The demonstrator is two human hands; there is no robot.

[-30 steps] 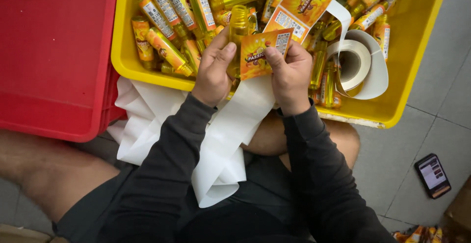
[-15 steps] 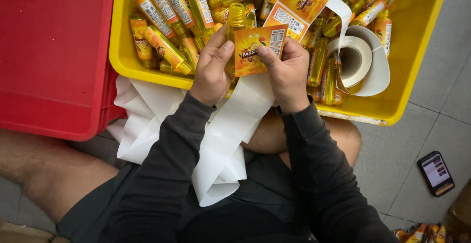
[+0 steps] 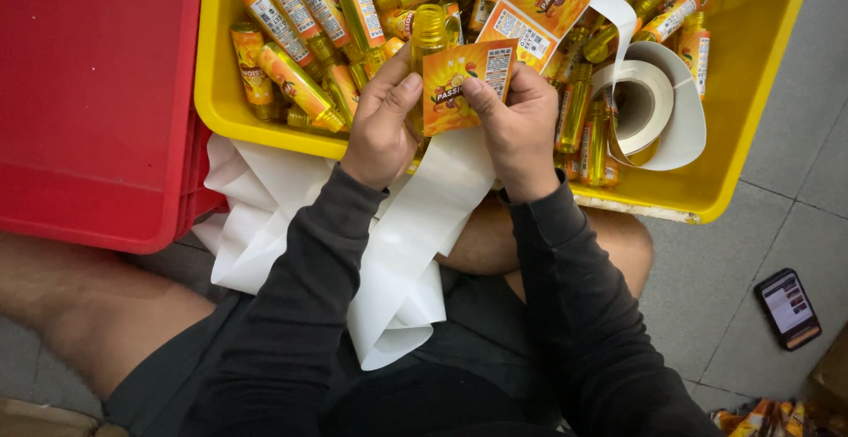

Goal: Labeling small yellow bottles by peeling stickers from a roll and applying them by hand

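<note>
My left hand grips a small clear yellow bottle upright over the yellow tub. My right hand pinches an orange fruit-print label against the bottle's side, thumb on the label's face. The label partly hides the bottle's body. A white backing strip runs from under my hands down over my lap. A roll of labels lies in the tub to the right, its strip of orange labels arching back above my hands.
The yellow tub holds several labelled and bare yellow bottles. A red crate sits to the left. A phone lies on the grey tiled floor at the right. Loose backing paper piles by my left knee.
The label has come up from low against the bottle to higher on its side, and both hands have risen slightly with the bottle.
</note>
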